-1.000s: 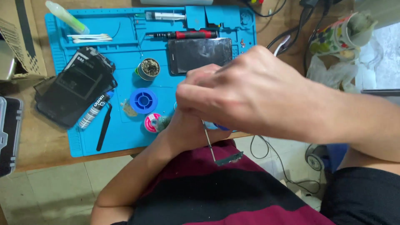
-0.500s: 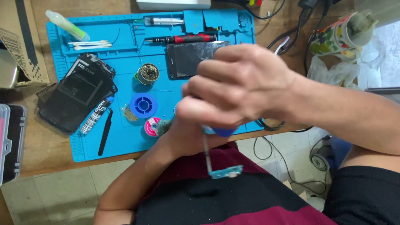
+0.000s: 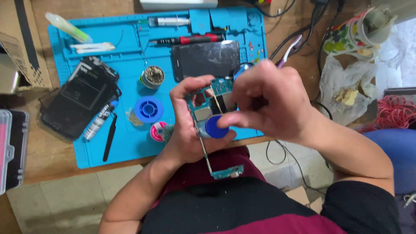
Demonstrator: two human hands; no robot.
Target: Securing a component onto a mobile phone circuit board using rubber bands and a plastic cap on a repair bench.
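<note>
My left hand (image 3: pixel 185 130) grips a teal phone circuit board (image 3: pixel 212 102) above the front edge of the blue work mat (image 3: pixel 130 47). A thin flex strip with a small teal sub-board (image 3: pixel 227 172) hangs down from it over my lap. My right hand (image 3: pixel 268 102) is closed over the board's right side, fingers pinched on a tool whose round blue end (image 3: pixel 215 127) shows below the fingers. Behind my hands a dark phone body (image 3: pixel 203 58) lies flat on the mat.
On the mat lie a red-handled screwdriver (image 3: pixel 195 40), a brass wool tin (image 3: pixel 152 76), a blue spool (image 3: pixel 148 109), a pink spool (image 3: pixel 157 131), black tweezers (image 3: pixel 110 136) and dark phone parts (image 3: pixel 82 97). A patterned mug (image 3: pixel 353 34) and cables sit at the right, a plastic case (image 3: pixel 11 149) at left.
My right hand has drawn back to the right, uncovering the circuit board in my left hand. The board and its hanging strip are steadier and nearer the mat edge.
</note>
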